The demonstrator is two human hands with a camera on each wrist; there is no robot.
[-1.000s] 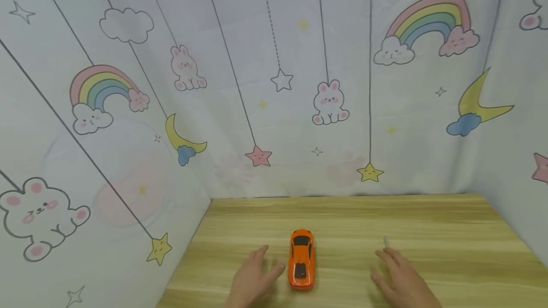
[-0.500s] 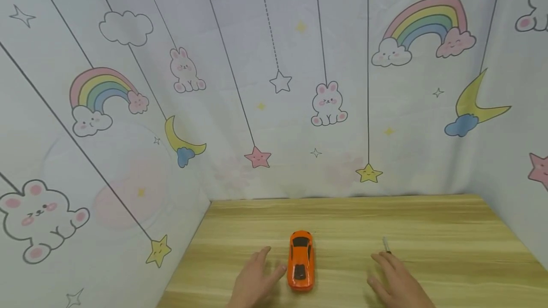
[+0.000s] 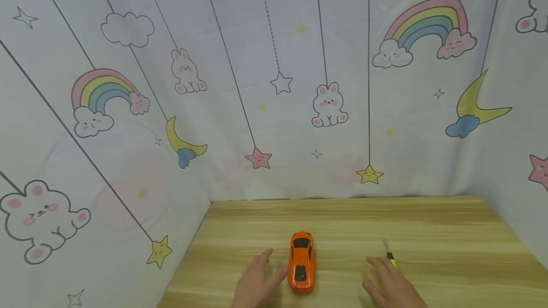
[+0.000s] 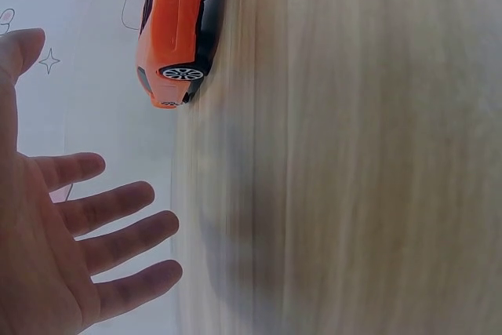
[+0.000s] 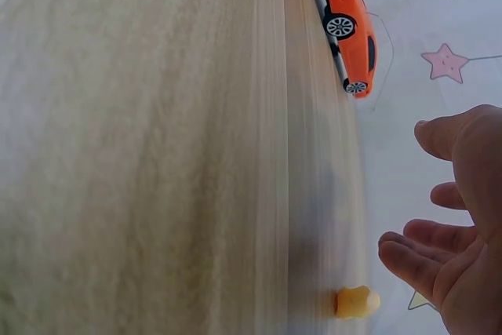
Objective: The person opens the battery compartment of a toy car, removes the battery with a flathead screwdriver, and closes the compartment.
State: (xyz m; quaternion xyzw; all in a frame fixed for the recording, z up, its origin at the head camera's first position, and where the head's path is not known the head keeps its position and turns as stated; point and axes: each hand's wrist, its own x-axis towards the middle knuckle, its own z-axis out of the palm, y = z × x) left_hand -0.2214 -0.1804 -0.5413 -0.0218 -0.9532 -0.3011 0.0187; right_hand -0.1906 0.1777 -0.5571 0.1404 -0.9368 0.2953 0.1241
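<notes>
An orange toy car [image 3: 301, 261] with dark windows stands on the table, its length pointing away from me. Just left of it hovers my left hand [image 3: 258, 282], fingers spread and holding nothing; in the left wrist view the palm and straight fingers [image 4: 118, 245] show apart from the car. My right hand [image 3: 391, 283] is over the table to the right, fingers relaxed, nothing in its grasp. Beside and partly under that hand lies a screwdriver [image 3: 389, 254] with a metal shaft and a black and yellow handle. Its yellow handle end [image 5: 357, 302] appears in the right wrist view.
The wood-grain table [image 3: 342, 217] meets a pale printed backdrop [image 3: 291, 175] at the back. Similar printed cloth walls with rainbows, bunnies and stars rise on the left and right sides.
My right hand has shifted slightly left and down, uncovering more of the screwdriver, including its black and yellow handle. The left hand has moved very slightly right; the car stays in place.
</notes>
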